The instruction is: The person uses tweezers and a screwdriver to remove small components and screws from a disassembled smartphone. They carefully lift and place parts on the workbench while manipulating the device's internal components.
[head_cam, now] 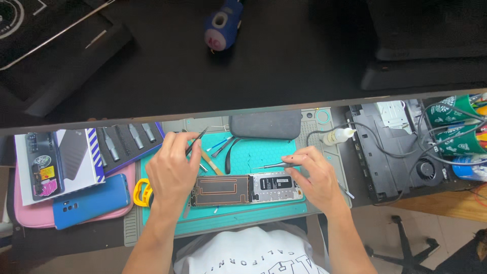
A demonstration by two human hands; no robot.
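A: Hands first. The left hand (171, 170) pinches black tweezers (197, 141) between thumb and fingertips, tips pointing up and away; its heel lies over the left end of the opened smartphone (247, 189). The right hand (317, 177) pinches a slim precision screwdriver (271, 165) by its rear end, the point aimed left, just above the phone's upper edge.

B: And the phone itself?

A: It lies flat, lengthwise, back cover off, on the teal work mat (264, 147) directly in front of the person. A copper-coloured coil fills its left half; the right half shows a pale metal plate with a black label.

B: What crowds it?

A: Between the hands, on the mat, lie loose tools: a wooden-handled pick and a blue-handled one (219, 143). A yellow-handled suction cup (142, 192) sits just left of the left wrist. Behind the mat rests a dark grey case (265, 125).

B: Farther out?

A: Left, a tray of screwdriver bits (129, 139), a boxed item (56, 162), and a blue phone case (91, 200) on a pink pouch (30, 215). Right, a small white dropper bottle (339, 135), cables, and an opened black device (390, 147).
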